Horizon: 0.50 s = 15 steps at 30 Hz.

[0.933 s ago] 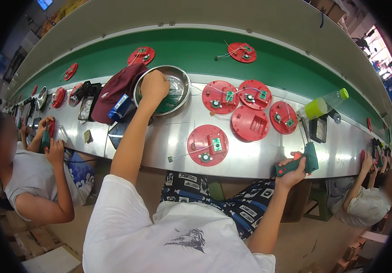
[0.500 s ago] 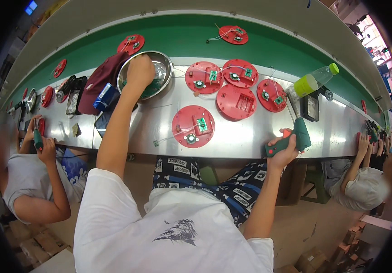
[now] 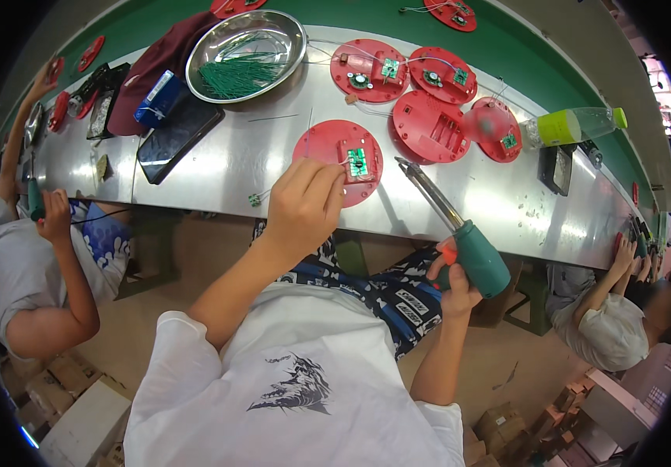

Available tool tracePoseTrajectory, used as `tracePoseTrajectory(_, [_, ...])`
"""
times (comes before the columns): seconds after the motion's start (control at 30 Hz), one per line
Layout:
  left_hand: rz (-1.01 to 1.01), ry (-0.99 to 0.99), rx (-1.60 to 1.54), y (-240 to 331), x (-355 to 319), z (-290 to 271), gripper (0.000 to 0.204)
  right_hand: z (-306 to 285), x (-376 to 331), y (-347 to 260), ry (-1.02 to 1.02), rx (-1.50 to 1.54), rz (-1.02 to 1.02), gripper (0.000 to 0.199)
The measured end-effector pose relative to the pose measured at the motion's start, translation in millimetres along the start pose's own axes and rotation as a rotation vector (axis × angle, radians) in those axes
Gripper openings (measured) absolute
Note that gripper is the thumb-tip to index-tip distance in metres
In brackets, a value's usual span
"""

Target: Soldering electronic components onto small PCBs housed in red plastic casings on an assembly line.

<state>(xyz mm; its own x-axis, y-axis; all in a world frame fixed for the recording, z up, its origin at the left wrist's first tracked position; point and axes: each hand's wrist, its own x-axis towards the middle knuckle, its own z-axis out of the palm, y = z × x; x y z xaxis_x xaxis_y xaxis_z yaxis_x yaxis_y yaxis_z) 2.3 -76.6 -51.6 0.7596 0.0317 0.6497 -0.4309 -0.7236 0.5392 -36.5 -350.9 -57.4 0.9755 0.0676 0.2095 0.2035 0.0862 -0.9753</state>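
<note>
My left hand (image 3: 304, 204) is closed in a pinch over the near red round plastic disc (image 3: 363, 191); what its fingertips hold, if anything, is hidden. This disc carries a small green circuit board (image 3: 357, 163) with thin wires. A loose little board (image 3: 254, 200) lies left of my hand. My right hand (image 3: 456, 292) grips a green soldering gun (image 3: 482, 261) with a red trigger, its metal tip raised and pointing toward the discs. At the back left, a steel bowl (image 3: 293, 66) contains many thin green wire strands (image 3: 242, 75).
Several more red discs (image 3: 429, 128) lie behind, some touching. A clear bottle (image 3: 584, 126) with a lime label leans at right beside a black tray (image 3: 557, 171). At left are a dark phone (image 3: 180, 140), a blue packet (image 3: 158, 100) and maroon cloth (image 3: 145, 78). Co-workers (image 3: 40, 296) sit on both sides.
My left hand has left the steel bowl and come down to the near disc. The soldering gun has swung inward, its tip now nearer that disc. My view has shifted as well.
</note>
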Motion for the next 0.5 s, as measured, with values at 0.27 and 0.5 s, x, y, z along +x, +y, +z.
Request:
tracePoseTrajectory(0.27, [0.008, -0.003, 0.062, -11.0, -12.7, 5.8, 0.013, -17.5, -20.9, -14.3, 0.279, -0.171, -0.110, 0.038])
tracePoseTrajectory(0.5, [0.047, 0.057, 0.107, -14.7, -15.5, 17.2, 0.011, -61.0, -31.3, -55.0, 0.504, -0.113, -0.235, 0.030])
